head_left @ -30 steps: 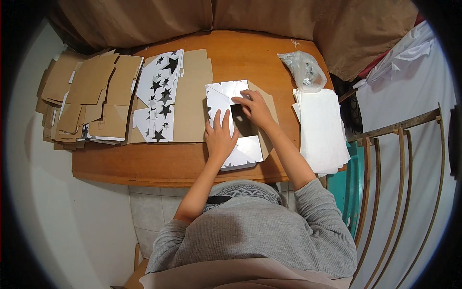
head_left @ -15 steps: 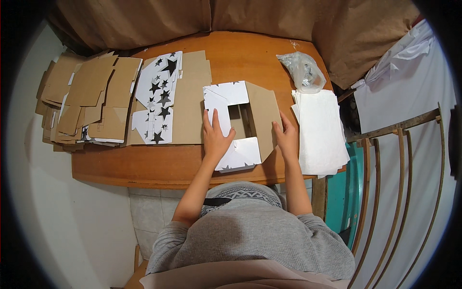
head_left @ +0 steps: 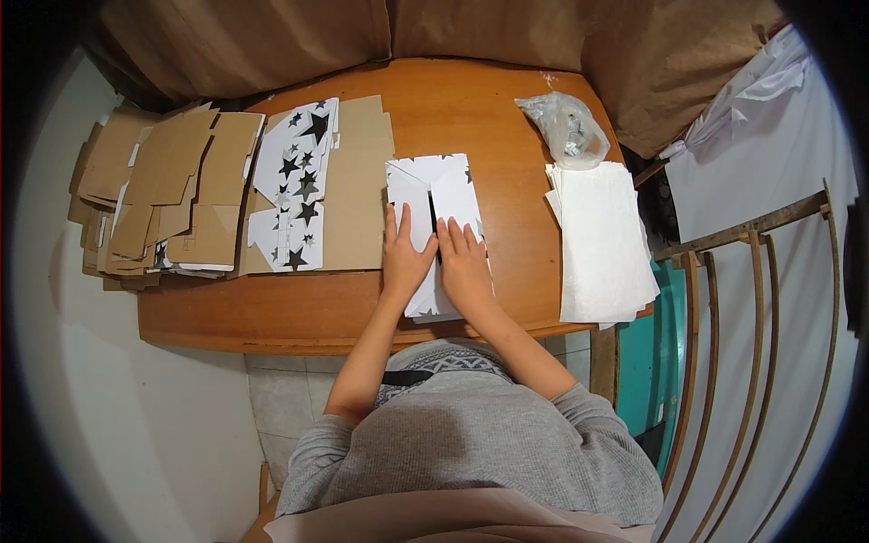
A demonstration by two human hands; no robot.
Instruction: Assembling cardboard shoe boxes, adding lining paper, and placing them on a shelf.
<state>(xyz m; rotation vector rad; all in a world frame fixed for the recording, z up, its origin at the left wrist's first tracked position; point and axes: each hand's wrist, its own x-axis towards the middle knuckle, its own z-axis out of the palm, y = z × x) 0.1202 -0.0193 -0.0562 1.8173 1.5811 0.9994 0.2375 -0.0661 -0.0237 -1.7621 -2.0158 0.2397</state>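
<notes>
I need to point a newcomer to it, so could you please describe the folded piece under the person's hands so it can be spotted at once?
Start at the round wooden table and look to its near edge, just in front of the person. There the left hand and right hand press flat on a folded white card with its two flaps meeting in the middle. Unlike the brown cardboard stack and the plain white sheets, it shows small black stars.
</notes>
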